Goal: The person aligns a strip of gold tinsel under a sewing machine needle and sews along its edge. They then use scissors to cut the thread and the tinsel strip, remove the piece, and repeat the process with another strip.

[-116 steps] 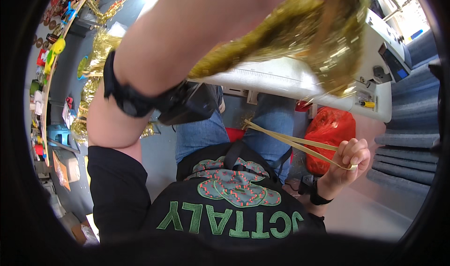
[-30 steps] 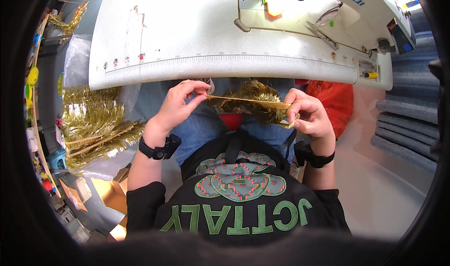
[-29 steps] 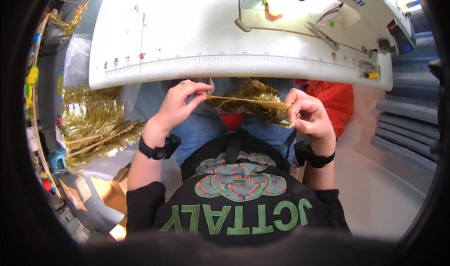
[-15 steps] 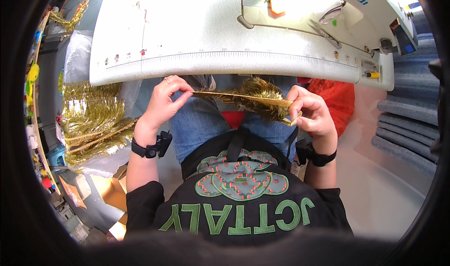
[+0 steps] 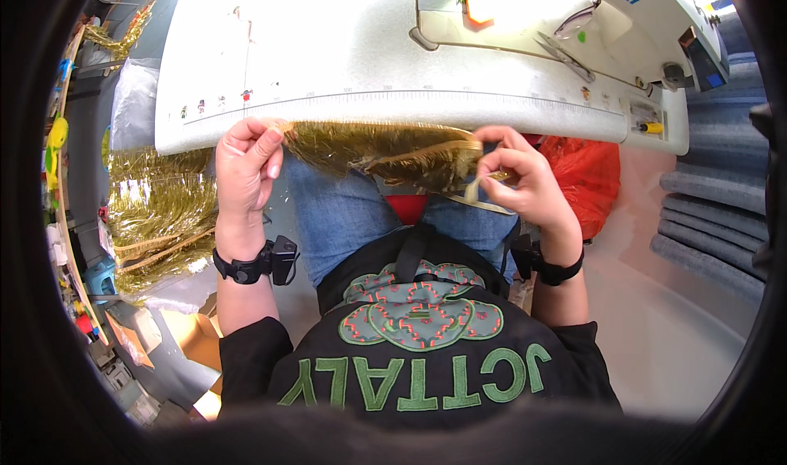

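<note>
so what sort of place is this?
Likely a sewing workshop. Signs: what looks like an industrial sewing machine, its white worktable with a measuring scale along the front edge, and gold fringe held stretched at that edge.

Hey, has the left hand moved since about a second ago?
Yes. Judged against the white table, the left hand has shifted to the left, closer to the table's front left corner in this view.
</note>
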Demonstrator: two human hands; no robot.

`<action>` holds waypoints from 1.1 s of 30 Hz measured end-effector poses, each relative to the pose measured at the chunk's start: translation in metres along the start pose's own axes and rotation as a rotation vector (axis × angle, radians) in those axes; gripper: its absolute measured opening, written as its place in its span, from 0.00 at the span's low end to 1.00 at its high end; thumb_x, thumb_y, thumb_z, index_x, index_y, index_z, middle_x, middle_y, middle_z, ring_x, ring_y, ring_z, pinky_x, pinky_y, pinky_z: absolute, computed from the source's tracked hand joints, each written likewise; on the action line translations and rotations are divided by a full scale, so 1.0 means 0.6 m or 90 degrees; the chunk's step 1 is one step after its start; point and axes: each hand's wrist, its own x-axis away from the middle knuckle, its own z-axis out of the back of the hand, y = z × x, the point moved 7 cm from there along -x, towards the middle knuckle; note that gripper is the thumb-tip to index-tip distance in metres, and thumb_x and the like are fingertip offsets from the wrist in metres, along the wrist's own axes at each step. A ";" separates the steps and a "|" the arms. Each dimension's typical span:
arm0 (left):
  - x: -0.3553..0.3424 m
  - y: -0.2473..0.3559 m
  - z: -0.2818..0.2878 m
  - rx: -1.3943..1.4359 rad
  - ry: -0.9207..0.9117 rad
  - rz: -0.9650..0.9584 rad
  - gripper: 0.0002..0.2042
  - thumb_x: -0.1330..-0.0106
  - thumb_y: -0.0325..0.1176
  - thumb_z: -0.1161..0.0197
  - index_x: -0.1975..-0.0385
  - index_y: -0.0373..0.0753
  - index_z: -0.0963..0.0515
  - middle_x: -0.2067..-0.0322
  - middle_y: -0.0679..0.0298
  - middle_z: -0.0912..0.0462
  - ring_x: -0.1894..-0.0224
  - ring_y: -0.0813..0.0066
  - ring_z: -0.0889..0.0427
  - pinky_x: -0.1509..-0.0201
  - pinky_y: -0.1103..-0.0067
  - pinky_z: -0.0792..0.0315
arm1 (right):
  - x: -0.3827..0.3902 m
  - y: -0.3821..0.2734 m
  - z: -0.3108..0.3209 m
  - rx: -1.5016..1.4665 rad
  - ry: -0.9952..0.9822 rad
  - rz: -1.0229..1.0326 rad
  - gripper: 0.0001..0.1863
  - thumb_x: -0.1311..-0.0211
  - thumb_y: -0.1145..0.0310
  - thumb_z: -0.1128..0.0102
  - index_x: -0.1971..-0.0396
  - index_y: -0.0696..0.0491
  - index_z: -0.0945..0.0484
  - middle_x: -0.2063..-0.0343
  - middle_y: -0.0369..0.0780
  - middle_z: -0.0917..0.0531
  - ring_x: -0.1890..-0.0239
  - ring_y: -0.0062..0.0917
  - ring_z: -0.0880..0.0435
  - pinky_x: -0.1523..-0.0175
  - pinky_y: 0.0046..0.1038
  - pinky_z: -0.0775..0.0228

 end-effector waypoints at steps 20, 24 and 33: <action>0.043 -0.139 -0.253 -0.002 -0.132 0.104 0.08 0.26 0.22 0.37 0.51 0.29 0.16 0.57 0.61 0.12 0.57 0.81 0.15 0.51 0.83 0.20 | -0.013 -0.076 -0.046 0.153 0.167 -0.035 0.09 0.42 0.73 0.27 0.68 0.59 0.20 0.73 0.45 0.13 0.72 0.32 0.10 0.66 0.28 0.16; 0.044 -0.127 -0.255 -0.106 -0.142 0.048 0.08 0.26 0.22 0.37 0.52 0.29 0.15 0.56 0.62 0.12 0.57 0.81 0.15 0.52 0.82 0.19 | -0.016 -0.071 -0.045 0.165 0.167 -0.036 0.10 0.42 0.72 0.27 0.68 0.59 0.21 0.74 0.45 0.13 0.72 0.32 0.10 0.66 0.29 0.16; 0.040 -0.124 -0.250 -0.149 -0.182 0.011 0.09 0.29 0.22 0.36 0.53 0.28 0.15 0.52 0.56 0.13 0.54 0.74 0.13 0.48 0.78 0.18 | -0.018 -0.054 -0.047 0.172 0.129 -0.071 0.10 0.42 0.72 0.27 0.68 0.59 0.21 0.74 0.47 0.13 0.71 0.35 0.09 0.65 0.32 0.17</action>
